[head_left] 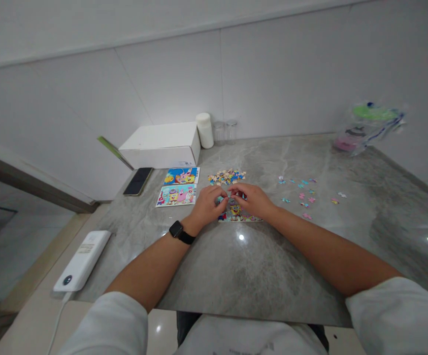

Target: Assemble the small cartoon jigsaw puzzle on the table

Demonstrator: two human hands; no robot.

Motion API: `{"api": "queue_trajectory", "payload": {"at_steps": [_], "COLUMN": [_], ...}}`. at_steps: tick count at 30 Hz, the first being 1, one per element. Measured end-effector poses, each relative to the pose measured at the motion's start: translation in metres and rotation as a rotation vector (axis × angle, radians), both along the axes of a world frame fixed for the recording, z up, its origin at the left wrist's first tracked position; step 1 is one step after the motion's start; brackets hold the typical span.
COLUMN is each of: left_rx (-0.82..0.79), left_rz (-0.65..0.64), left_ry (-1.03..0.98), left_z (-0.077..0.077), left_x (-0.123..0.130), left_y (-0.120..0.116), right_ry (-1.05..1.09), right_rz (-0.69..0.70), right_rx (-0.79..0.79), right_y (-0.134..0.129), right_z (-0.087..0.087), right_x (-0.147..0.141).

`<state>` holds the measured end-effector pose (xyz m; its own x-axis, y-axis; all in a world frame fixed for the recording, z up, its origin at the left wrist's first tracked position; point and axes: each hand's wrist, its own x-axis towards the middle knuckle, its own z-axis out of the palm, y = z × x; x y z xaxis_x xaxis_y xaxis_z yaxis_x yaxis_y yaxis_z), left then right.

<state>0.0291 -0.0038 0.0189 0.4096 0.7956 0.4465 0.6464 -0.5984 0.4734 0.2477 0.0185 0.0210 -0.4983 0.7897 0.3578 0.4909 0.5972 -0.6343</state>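
A partly assembled jigsaw puzzle (236,211) with colourful cartoon figures lies on the grey table under my hands. My left hand (211,203), with a black watch on its wrist, is at the puzzle's upper left, its fingers curled together. Facing it, my right hand (253,199) bends over the upper edge, thumb and fingers pinched. The fingertips of both hands nearly meet; whatever sits between them is too small to make out. Just beyond is a pile of loose puzzle pieces (226,176). Several pink and blue pieces (302,196) are scattered to the right.
Two cartoon picture cards, a far one (180,176) and a nearer one (177,195), lie left beside a phone (138,181). Behind stand a white box (158,145), a white bottle (205,130) and clear glasses (231,132). A plastic bag (365,129) is back right; a white power bank (82,261) front left.
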Motion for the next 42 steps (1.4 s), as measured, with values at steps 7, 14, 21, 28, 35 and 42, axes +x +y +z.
{"api": "queue_trajectory", "payload": {"at_steps": [7,14,21,28,35,42], "left_rx": [-0.142,-0.327,-0.379,-0.365,-0.391,-0.184], "left_rz": [0.077,0.135,0.11,0.133,0.124,0.149], "left_ry": [-0.224,-0.35,-0.367,-0.366,-0.376,-0.245], "left_z": [0.001,-0.001,0.0,-0.002,-0.008,-0.008], "left_x": [0.001,0.001,0.002,0.002,0.001,0.0], "left_y": [0.002,0.002,0.001,0.002,0.004,0.006], "right_ry": [0.064,-0.061,-0.068,-0.103,-0.137,-0.177], "right_rz": [-0.039,0.047,0.07,0.061,0.037,0.026], "right_rx": [0.197,0.318,0.432,0.544,0.537,0.484], "right_y": [0.001,-0.002,-0.003,-0.001,-0.002,0.001], "right_z": [-0.001,-0.004,-0.004,-0.008,-0.008,-0.009], "right_x": [0.004,0.003,0.002,0.001,0.002,0.003]}}
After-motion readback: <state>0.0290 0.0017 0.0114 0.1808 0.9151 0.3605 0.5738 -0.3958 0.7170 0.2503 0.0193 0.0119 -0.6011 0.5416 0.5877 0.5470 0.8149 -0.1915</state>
